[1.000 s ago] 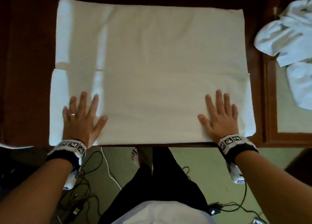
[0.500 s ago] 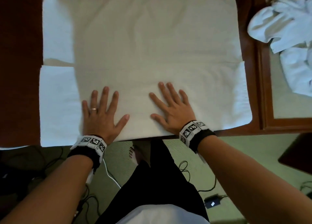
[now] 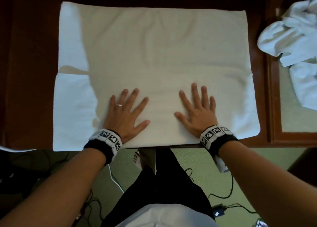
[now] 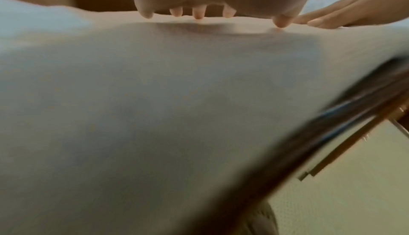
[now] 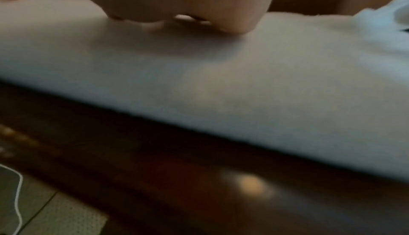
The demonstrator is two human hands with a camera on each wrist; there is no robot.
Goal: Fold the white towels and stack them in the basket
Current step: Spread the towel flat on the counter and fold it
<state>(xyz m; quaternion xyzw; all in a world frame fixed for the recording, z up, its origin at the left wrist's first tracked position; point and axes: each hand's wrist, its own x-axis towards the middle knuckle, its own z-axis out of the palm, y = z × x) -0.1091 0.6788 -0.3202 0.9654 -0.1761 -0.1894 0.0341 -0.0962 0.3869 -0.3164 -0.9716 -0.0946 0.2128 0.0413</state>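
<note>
- My left hand (image 3: pixel 126 115) lies palm down on the white towel (image 3: pixel 154 52), fingers (image 3: pixel 123 94) straight & spread, thumb out toward the middle; nothing gripped, just pressing flat
- Ring (image 3: pixel 119 104) on one finger of that hand
- My right hand (image 3: pixel 197 112) is flat on the same towel too, fingers straight & a bit fanned, thumb pointing inward; holds nothing
- Both hands sit side by side w/ a gap of bare towel between them, near the towel's front edge, on the folded-over front layer
- Towel is spread across the dark wood table (image 3: pixel 30 72); near part is a doubled layer, its edge showing as a step at the left side approx. halfway up
- Towel's front edge runs along the table's front edge
- Left wrist view: my fingertips (image 4: pixel 198 14) touch the cloth (image 4: pixel 177 99), right hand (image 4: pixel 345 16) seen flat beyond them; pic is blurred
- Right wrist view: heel of my palm (image 5: pixel 188 2) down on the towel (image 5: pixel 243 81), blurred, table front (image 5: pixel 177 177) dark below
- Pile of crumpled white towels (image 3: pixel 295 43) at far right, apart from the spread one, lying on a wood-framed surface (image 3: pixel 272 98)
- Marker bands (image 3: pixel 109 138) on both wrists
- Cables (image 3: pixel 228 189) on the floor by my feet
- Can't see a basket in any view
</note>
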